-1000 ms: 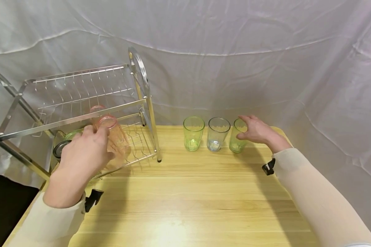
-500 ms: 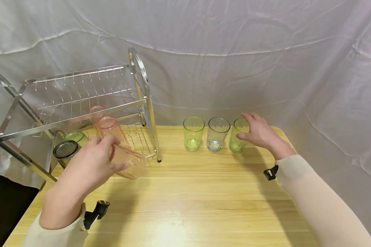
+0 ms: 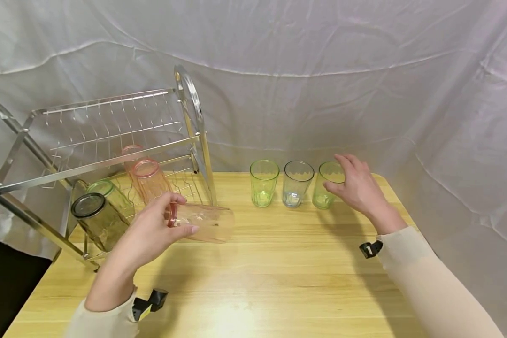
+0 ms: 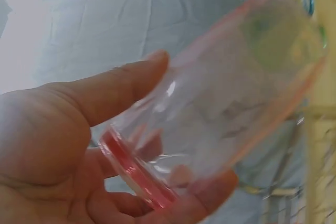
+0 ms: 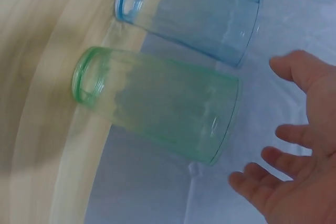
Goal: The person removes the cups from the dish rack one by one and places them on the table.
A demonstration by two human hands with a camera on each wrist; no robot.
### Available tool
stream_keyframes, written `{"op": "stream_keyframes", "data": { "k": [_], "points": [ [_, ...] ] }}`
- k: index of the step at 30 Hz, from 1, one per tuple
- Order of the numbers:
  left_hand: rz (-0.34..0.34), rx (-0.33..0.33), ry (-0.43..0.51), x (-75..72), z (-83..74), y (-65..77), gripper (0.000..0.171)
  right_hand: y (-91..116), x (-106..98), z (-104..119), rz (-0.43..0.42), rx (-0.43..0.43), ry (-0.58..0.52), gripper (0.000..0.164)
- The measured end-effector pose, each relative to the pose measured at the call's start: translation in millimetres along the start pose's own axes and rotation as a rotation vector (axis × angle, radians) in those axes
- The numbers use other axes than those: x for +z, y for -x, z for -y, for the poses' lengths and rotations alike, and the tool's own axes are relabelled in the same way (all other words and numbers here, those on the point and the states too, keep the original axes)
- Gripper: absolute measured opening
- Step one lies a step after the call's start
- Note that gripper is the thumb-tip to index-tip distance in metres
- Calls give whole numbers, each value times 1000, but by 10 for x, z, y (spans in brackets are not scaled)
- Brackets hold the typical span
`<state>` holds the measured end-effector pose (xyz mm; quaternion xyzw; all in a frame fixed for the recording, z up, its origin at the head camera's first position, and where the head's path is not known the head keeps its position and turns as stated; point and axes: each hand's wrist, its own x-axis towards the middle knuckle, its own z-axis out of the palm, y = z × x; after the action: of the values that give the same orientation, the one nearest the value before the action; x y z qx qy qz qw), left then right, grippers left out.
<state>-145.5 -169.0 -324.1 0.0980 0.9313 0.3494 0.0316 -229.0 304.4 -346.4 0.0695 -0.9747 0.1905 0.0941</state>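
Observation:
My left hand [image 3: 149, 232] grips a pink drinking glass [image 3: 207, 223] by its thick base, thumb on one side and fingers on the other. The glass lies sideways above the table, its mouth pointing right; the left wrist view shows the red base [image 4: 134, 169] within the fingers. At the right, my right hand [image 3: 359, 188] hovers with spread fingers at the rim of an upright green glass [image 3: 323, 197]. In the right wrist view a gap separates the fingertips from that green glass [image 5: 163, 103]. A bluish glass [image 3: 295, 190] and a yellow-green glass [image 3: 263, 190] stand left of it.
A two-tier metal dish rack [image 3: 97, 164] stands at the left. Upside-down glasses lean on its lower tier: a dark one [image 3: 103, 225], a green one [image 3: 116, 197] and two pink ones, the nearer pink glass [image 3: 149, 180] beside my left hand. Pale cloth [image 3: 321, 94] hangs behind the table [image 3: 270, 277].
My left hand has drawn the pink glass out of the rack toward the right and tipped it from upside down to sideways. The right hand has shifted only slightly.

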Motion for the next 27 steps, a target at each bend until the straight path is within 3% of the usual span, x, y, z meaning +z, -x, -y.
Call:
{"op": "stream_keyframes", "data": {
  "k": [8, 12, 19, 27],
  "points": [
    [12, -22, 299, 518, 140, -89, 62, 188, 171, 222, -279, -14, -108, 46],
    [13, -75, 457, 771, 174, -147, 63, 289, 322, 349, -322, -18, -190, 34],
    [54, -144, 728, 1104, 175, -234, 63, 468, 575, 560, -210, 19, -384, 34],
    [122, -138, 938, 1299, 142, -291, 57, 631, 778, 752, 58, 1, -640, 54]
  ]
}}
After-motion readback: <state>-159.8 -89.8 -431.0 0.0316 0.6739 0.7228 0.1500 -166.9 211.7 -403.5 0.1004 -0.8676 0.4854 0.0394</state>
